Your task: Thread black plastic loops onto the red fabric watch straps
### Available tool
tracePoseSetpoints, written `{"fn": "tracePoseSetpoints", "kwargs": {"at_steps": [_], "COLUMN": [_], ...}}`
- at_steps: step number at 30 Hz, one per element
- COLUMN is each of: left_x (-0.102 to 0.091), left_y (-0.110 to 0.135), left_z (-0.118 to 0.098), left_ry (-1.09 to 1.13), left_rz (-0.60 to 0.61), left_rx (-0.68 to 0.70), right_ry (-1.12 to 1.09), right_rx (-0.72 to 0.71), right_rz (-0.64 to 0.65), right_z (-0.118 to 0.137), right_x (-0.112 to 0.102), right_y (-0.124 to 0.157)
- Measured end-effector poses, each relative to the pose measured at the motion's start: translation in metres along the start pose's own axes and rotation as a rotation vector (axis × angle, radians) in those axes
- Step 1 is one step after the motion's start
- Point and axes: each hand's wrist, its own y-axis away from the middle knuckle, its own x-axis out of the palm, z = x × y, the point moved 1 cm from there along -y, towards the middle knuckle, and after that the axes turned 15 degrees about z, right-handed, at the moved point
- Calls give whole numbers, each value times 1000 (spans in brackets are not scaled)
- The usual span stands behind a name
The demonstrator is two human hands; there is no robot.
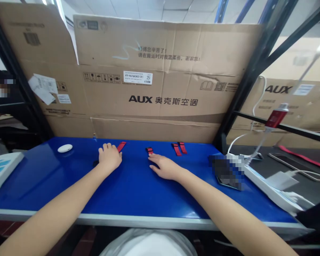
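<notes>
My left hand (110,157) rests low over the blue tabletop with its fingers bent down around a red strap (122,146). One end of that strap sticks out past the fingers; the part under the palm is hidden. A small black piece (95,163) shows at the hand's left side, and I cannot tell whether it belongs to the strap. My right hand (164,167) has its fingers stretched out and apart, their tips at the near end of a short red strap with a black buckle (149,150). Two similar red straps (176,149) (182,148) lie further right.
A white oval object (65,148) and a white box-like device (4,170) are at the left. On the right lie a dark phone (228,174) and a white power strip (269,188) with cables. Cardboard (160,85) stands behind the table (128,199); a person (10,103) sits far left.
</notes>
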Motion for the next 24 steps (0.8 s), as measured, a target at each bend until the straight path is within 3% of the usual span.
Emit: {"fn": "tracePoseSetpoints", "kwargs": {"at_steps": [5, 9, 17, 21, 24], "left_x": [3, 6, -3, -8, -6], "left_y": [-15, -17, -12, -7, 1], "left_z": [14, 14, 10, 8, -2], "left_ry": [20, 8, 48, 84, 103], "left_rz": [95, 100, 94, 149, 136], "left_rx": [-63, -67, -68, 35, 172], "right_ry": [-70, -66, -25, 23, 51], "right_rx": [288, 473, 577, 639, 615], "right_rz": [1, 14, 131, 168, 97], "right_z": [-51, -80, -73, -78, -72], "right_x": [-15, -26, -42, -49, -49], "right_y": [17, 30, 36, 42, 43]}}
